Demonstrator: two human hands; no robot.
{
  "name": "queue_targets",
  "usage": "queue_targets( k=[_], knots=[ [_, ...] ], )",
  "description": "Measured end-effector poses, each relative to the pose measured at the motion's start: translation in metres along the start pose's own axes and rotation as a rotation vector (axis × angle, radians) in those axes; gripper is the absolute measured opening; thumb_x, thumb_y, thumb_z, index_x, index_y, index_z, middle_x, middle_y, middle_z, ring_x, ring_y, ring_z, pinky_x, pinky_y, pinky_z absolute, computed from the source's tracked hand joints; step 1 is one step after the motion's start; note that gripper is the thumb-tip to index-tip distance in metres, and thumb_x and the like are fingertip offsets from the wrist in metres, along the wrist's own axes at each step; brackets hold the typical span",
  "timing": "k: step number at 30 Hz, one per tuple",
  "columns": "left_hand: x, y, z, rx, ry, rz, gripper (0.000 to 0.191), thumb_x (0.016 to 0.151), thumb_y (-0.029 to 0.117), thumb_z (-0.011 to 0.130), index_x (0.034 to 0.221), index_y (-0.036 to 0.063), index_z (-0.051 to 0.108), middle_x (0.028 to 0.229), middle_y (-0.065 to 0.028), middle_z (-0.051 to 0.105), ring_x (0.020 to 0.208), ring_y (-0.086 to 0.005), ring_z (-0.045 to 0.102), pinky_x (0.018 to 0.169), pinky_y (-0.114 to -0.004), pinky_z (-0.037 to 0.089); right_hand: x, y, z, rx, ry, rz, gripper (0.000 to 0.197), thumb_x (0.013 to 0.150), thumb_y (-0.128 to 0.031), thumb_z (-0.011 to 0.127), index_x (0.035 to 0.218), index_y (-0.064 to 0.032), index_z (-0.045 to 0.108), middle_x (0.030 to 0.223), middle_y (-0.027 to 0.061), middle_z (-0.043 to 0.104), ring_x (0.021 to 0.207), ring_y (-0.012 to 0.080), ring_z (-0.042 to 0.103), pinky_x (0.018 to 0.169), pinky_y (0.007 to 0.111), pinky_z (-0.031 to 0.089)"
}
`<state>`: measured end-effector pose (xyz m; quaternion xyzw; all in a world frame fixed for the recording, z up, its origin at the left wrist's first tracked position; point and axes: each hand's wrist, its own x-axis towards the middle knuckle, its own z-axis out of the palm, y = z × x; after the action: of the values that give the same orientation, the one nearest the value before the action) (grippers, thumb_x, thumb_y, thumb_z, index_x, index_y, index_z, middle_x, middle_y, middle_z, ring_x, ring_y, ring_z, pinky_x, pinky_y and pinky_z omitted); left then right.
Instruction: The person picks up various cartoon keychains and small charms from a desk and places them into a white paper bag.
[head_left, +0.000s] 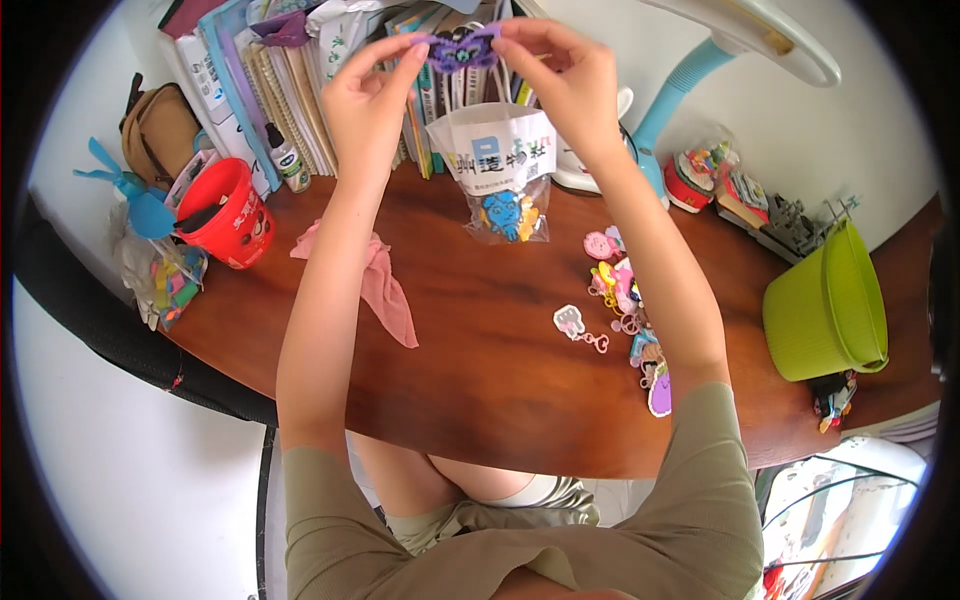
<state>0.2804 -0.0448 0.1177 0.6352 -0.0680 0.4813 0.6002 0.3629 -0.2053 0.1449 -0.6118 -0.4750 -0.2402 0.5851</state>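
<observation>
Both arms reach out over the wooden desk (480, 360). A purple and black fuse-bead butterfly (463, 51) is stretched between my two hands near the top of the view. My left hand (375, 94) pinches its left edge between thumb and fingers, and my right hand (566, 79) pinches its right edge. Below it stands a clear-and-white plastic bag (491, 157) with a blue bead figure (502, 214) and a yellow one inside. Several colourful bead charms (622, 285) lie beside my right forearm, which partly hides them. A white and grey charm (570, 321) with a pink clasp lies apart from them.
A pink cloth (386, 300) lies partly under my left forearm. Left stand a red bucket (232, 225), a spray bottle (289, 161) and a blue fan (146, 210). Books and notebooks (285, 105) line the back. Right are a blue-necked desk lamp (679, 90) and a green bin (814, 307).
</observation>
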Motion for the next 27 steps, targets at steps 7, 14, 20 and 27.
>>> queue_targets(
  k=[7, 14, 20, 27],
  knots=[
    [0.05, -0.016, 0.004, -0.008, 0.103, 0.075, 0.02, 0.084, 0.015, 0.071, 0.102, 0.008, 0.072, 0.087, 0.0016, 0.068, 0.066, -0.0041, 0.057, 0.054, -0.018, 0.038, 0.044, 0.01, 0.013, 0.044, 0.047, 0.005, 0.013, 0.085, -0.005, 0.066, 0.096, 0.002, 0.068, 0.077, 0.002, 0.066, 0.067, 0.0055, 0.056, 0.061, 0.021, 0.046],
    [0.045, -0.036, 0.011, -0.033, 0.004, 0.064, 0.022, 0.084, 0.017, 0.07, 0.103, 0.0068, 0.07, 0.087, 0.0018, 0.068, 0.064, -0.0038, 0.056, 0.052, -0.017, 0.035, 0.04, 0.038, 0.006, -0.134, 0.016, -0.013, 0.018, 0.081, -0.011, 0.069, 0.098, -0.0042, 0.07, 0.079, 0.0036, 0.069, 0.067, 0.0083, 0.061, 0.062, 0.023, 0.048],
    [0.027, -0.039, 0.005, 0.005, -0.04, -0.031, 0.016, 0.086, 0.01, 0.066, 0.099, 0.0029, 0.07, 0.085, -0.002, 0.068, 0.062, -0.0055, 0.057, 0.055, -0.02, 0.047, 0.028, 0.022, 0.005, -0.259, -0.008, -0.07, 0.02, 0.081, -0.012, 0.068, 0.101, -0.0086, 0.07, 0.076, 0.0027, 0.068, 0.066, 0.0108, 0.061, 0.061, 0.025, 0.049],
    [0.004, -0.055, -0.006, 0.051, -0.152, -0.18, 0.019, 0.087, 0.01, 0.065, 0.103, 0.0015, 0.069, 0.086, -0.0035, 0.07, 0.062, -0.0054, 0.057, 0.056, -0.02, 0.047, 0.005, 0.015, -0.003, -0.616, -0.196, -0.092, 0.022, 0.08, -0.019, 0.063, 0.1, -0.022, 0.07, 0.072, -0.001, 0.068, 0.063, 0.0192, 0.065, 0.058, 0.033, 0.052]
  ],
)
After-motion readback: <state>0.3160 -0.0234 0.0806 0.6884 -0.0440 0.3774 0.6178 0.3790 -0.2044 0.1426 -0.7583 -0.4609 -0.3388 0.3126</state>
